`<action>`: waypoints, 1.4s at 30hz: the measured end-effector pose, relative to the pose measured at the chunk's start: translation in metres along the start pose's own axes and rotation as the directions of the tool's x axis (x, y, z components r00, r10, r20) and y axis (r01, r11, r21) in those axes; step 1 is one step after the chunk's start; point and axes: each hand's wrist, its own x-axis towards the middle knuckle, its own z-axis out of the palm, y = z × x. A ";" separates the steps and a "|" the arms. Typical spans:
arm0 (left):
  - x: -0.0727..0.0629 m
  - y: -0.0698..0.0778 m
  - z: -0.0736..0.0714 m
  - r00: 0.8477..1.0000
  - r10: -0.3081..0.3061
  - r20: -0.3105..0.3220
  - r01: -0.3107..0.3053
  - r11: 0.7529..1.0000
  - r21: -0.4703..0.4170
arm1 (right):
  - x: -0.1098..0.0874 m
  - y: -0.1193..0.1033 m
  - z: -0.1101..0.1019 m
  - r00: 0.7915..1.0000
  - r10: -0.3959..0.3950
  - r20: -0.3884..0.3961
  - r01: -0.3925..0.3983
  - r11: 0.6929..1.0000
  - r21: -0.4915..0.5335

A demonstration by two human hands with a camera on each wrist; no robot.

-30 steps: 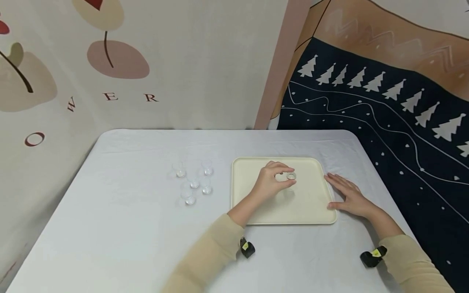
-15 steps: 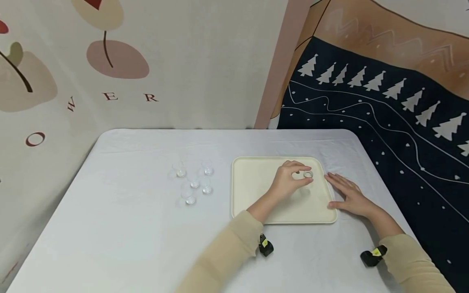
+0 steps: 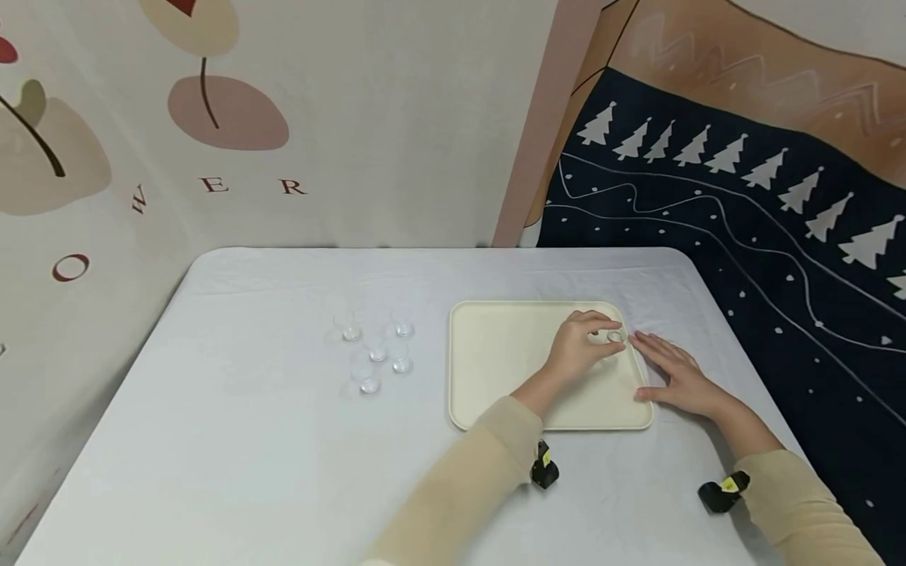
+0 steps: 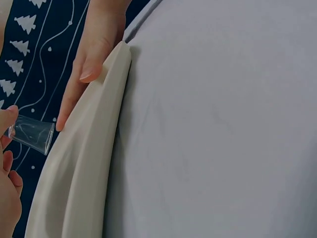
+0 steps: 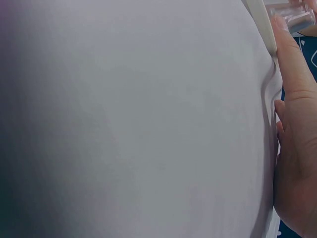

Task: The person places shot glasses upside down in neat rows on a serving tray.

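My left hand (image 3: 575,347) pinches a small clear shot glass (image 3: 615,336) between thumb and fingers, over the right part of a cream tray (image 3: 495,354). In the left wrist view the glass (image 4: 34,135) is tilted almost sideways above the tray (image 4: 81,173). Along the tray's right rim lies my right hand (image 3: 675,379), its fingers straight and the thumb apart, touching the edge. The right wrist view has this hand (image 5: 299,134) at its right border, with part of the held glass (image 5: 297,19) beyond the thumb.
Several more clear shot glasses (image 3: 377,354) stand in a loose group left of the tray. A white cloth (image 3: 248,440) covers the table. Behind it hangs a printed curtain (image 3: 396,126), with dark tree-patterned fabric (image 3: 715,212) to the right.
My left hand has carried the shot glass rightward across the tray, to near its right rim. My right hand has stayed at the tray's edge, and the other glasses have not moved.
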 end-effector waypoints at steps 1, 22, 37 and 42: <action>0.001 0.000 0.002 1.000 0.003 0.004 -0.003 1.000 0.015 | 0.000 0.000 0.000 1.000 -0.001 -0.001 0.001 1.000 -0.002; 0.008 -0.006 0.019 0.997 -0.065 0.037 0.063 0.996 0.070 | -0.001 0.003 0.001 1.000 -0.018 -0.004 0.018 1.000 0.007; 0.005 -0.001 -0.004 0.999 -0.041 -0.014 0.040 0.997 -0.071 | 0.000 0.004 0.000 1.000 -0.021 -0.007 0.021 1.000 0.011; -0.003 0.004 -0.015 0.997 -0.066 -0.051 0.055 0.980 -0.189 | -0.001 0.002 0.000 1.000 -0.004 0.000 0.004 1.000 0.011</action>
